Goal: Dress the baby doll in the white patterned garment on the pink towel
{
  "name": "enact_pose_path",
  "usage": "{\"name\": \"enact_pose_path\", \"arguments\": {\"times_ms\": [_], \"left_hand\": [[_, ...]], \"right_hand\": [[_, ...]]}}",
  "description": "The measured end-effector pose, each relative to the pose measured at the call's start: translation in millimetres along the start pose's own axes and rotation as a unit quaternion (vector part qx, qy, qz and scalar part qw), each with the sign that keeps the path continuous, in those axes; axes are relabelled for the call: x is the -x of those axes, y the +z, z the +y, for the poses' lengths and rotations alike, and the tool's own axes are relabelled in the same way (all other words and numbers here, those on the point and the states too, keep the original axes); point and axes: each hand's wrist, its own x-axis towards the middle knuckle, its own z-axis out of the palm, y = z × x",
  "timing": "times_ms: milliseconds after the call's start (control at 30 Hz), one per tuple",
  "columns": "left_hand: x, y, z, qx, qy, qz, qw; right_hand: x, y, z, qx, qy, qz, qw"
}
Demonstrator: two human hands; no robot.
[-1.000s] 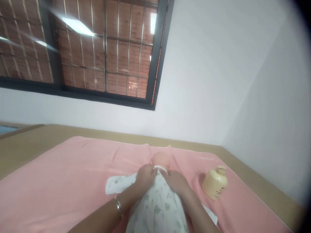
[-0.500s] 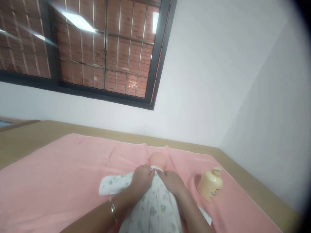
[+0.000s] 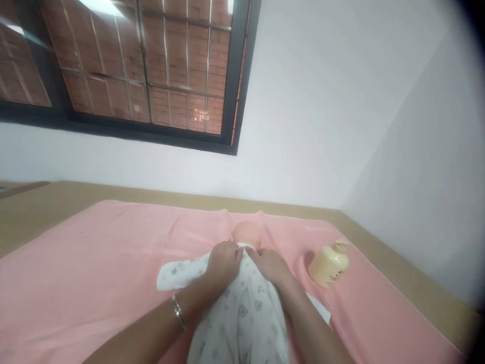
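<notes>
A white baby garment (image 3: 242,313) with a green bear print lies over a doll, its sleeves spread to both sides. Only the doll's smooth round head (image 3: 247,232) shows beyond the neckline. My left hand (image 3: 224,262) is closed on the garment's collar, left of the middle. On the other side, my right hand (image 3: 272,265) grips the same collar, with the two thumbs close together. Fabric and hands hide the doll's body and most of my fingertips. A silver bracelet (image 3: 179,312) circles my left wrist.
A pink blanket (image 3: 125,253) covers most of the tan surface (image 3: 76,194) under the doll. To the right stands a pale yellow pump bottle (image 3: 328,266). White walls (image 3: 322,101) and a barred window (image 3: 151,65) are behind.
The camera view has tilted slightly, so the hands, doll and bottle sit higher in the picture. Both hands keep their hold at the collar.
</notes>
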Motion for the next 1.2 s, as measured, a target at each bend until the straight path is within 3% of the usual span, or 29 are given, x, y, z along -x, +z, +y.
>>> {"name": "enact_pose_path", "arguments": {"times_ms": [100,200,300,433,533,767,833,933,1033,1200], "left_hand": [[-1,-0.2,0,0.027,0.026,0.018,0.999],[-2,-2.0,-3,0.061,-0.028,-0.025,0.997],[-1,-2.0,-6,0.071,-0.053,-0.054,0.995],[-1,2.2,-4,0.037,0.015,0.015,0.999],[-2,3.3,-2,0.024,0.040,0.035,0.998],[-4,-1.9,-8,0.039,-0.061,-0.056,0.996],[-2,-1.4,-9,0.039,-0.040,-0.032,0.998],[1,-0.3,-6,0.023,0.046,0.036,0.998],[2,-2.0,-5,0.017,0.082,0.056,0.995],[-6,-6.3,-6,0.030,-0.026,-0.040,0.998]], "right_hand": [[7,-6,-2,0.005,-0.014,-0.001,1.000],[20,-11,-13,0.063,-0.045,0.056,0.995],[25,-12,-21,0.075,-0.048,0.073,0.993],[9,-6,-10,0.048,-0.009,0.035,0.998],[-1,-4,0,0.005,-0.009,0.001,1.000],[10,3,-17,0.066,-0.024,0.095,0.993],[6,6,-16,0.058,0.009,0.102,0.993],[-4,8,-8,0.025,0.053,0.069,0.996],[-4,5,-4,-0.001,0.041,0.040,0.998],[8,-3,-10,0.029,-0.024,0.086,0.996]]}}
